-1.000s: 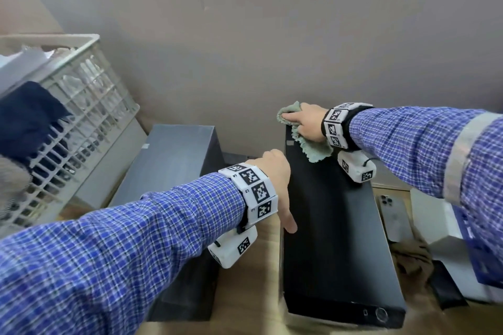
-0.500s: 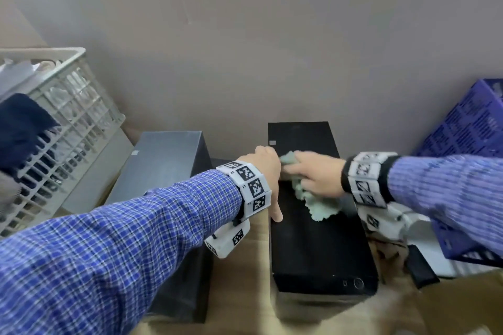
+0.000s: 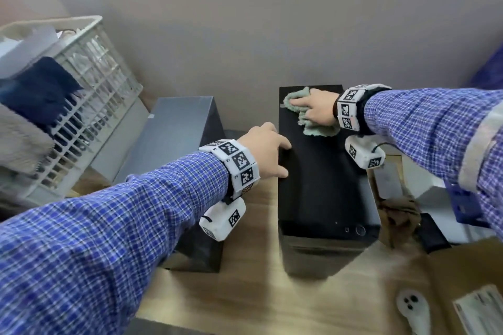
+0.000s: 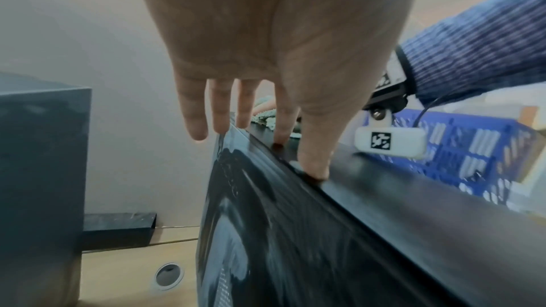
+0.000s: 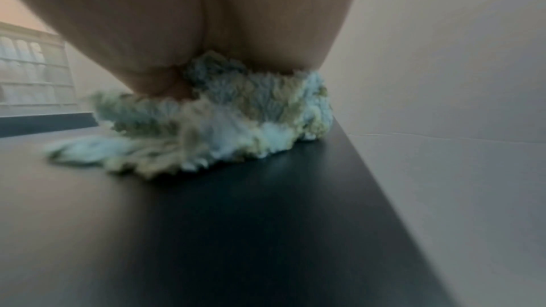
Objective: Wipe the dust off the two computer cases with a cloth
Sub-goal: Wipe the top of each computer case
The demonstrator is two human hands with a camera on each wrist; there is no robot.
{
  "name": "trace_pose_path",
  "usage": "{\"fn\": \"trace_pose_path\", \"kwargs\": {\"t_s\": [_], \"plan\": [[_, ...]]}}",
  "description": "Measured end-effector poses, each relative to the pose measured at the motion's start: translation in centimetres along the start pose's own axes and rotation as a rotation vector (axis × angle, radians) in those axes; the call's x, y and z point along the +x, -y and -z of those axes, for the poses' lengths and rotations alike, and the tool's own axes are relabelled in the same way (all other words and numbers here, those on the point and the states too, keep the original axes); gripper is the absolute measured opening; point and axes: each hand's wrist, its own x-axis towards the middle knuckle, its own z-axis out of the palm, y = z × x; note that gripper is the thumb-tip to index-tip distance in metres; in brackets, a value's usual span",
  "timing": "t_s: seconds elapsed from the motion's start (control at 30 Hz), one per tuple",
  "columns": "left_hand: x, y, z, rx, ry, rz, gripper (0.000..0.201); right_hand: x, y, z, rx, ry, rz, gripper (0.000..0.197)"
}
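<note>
The right hand (image 3: 317, 111) lies flat, fingers extended, pressing a fluffy pale-green microfibre cloth (image 3: 306, 114) onto the far end of the tall matte-black computer case's (image 3: 326, 179) top, close to the wall. The left hand (image 3: 265, 155) is open too, thumb and forefinger tip resting on that case's left top edge to steady it. Good wiping here, I judge, means even palm pressure and overlapping passes toward the front, while the grey metal computer case (image 3: 174, 139) just left awaits its turn.
</note>
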Motion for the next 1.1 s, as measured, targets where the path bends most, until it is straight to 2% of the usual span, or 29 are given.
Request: {"fn": "trace_pose_path", "kwargs": {"t_s": [0.1,0.17,0.4,0.53,0.67,0.77,0.87,0.97,1.1], "plan": [[-0.9,-0.5,-0.3,0.036,-0.025,-0.059,0.048,-4.5,1.3,-1.3,0.062,0.045,0.02,0.059],[-1.6,-0.8,-0.7,0.032,-0.057,-0.095,0.044,-7.9,2.5,-2.1,0.096,0.045,0.014,0.055],[-6.7,-1.8,-2.8,0.109,-0.034,-0.192,0.045,-18.5,6.7,-5.4,0.143,0.035,-0.112,0.06],[-8.9,-2.2,-4.2,0.071,-0.046,-0.247,0.043,-23.3,8.3,-7.4,0.148,-0.116,-0.175,0.061],[-9.4,-2.8,-4.8,0.034,-0.074,-0.297,0.05,-28.3,10.3,-11.5,0.286,-0.453,-0.224,0.053],[-8.8,-3.1,-5.8,0.001,-0.146,-0.325,0.05,-30.0,12.0,-15.0,0.566,-0.636,-0.402,0.042],[-8.1,-3.5,-7.8,0.023,-0.262,-0.388,0.052,-28.5,13.4,-16.2,0.945,-0.795,-0.722,0.037],[-7.7,-3.6,-10.3,0.138,-0.359,-0.417,0.057,-26.3,13.8,-16.4,1.232,-0.839,-1.01,0.04],[-7.5,-3.5,-11.7,0.155,-0.418,-0.405,0.061,-25.1,12.3,-17.3,1.357,-0.811,-1.114,0.041]]}}
